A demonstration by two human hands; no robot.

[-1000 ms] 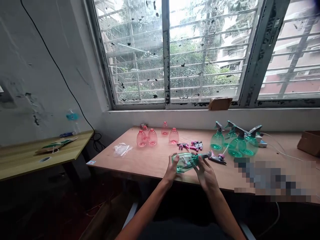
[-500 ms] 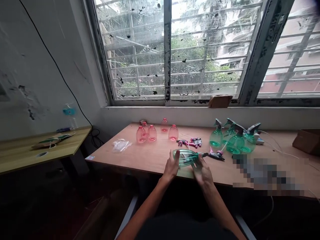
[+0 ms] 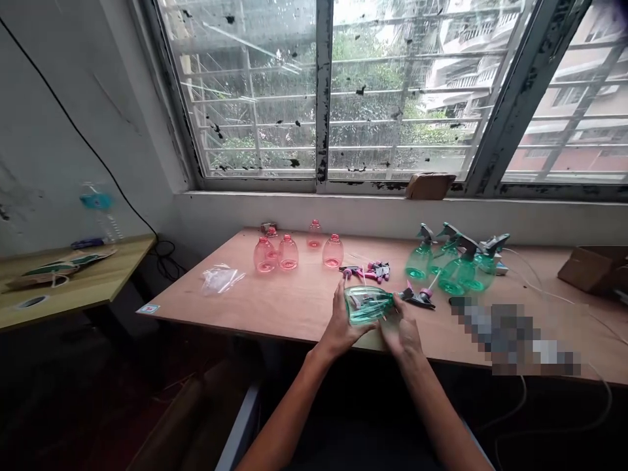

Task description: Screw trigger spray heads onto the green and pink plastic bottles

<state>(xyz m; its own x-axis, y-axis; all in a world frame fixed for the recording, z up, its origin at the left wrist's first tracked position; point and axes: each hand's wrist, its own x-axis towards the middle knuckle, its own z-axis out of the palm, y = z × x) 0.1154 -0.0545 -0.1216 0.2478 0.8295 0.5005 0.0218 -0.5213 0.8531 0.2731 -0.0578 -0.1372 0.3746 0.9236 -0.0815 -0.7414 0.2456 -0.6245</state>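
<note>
A clear green spray bottle (image 3: 367,305) lies on its side just above the wooden table (image 3: 294,307), its grey trigger head (image 3: 407,296) pointing right. My left hand (image 3: 341,322) is wrapped round the bottle's base end. My right hand (image 3: 406,332) grips it near the neck, fingers curled. Both hands hold the same bottle.
Several empty pink bottles (image 3: 287,252) stand at the table's back left, beside a crumpled plastic bag (image 3: 220,278). Loose pink trigger heads (image 3: 373,270) lie in the middle. Several finished green spray bottles (image 3: 454,265) stand at the back right. A cardboard box (image 3: 589,269) sits far right, a side table (image 3: 69,281) left.
The view has shifted, so everything sits lower and further left. Both hands have turned the green bottle a little and pulled it slightly nearer; the grip stays the same.
</note>
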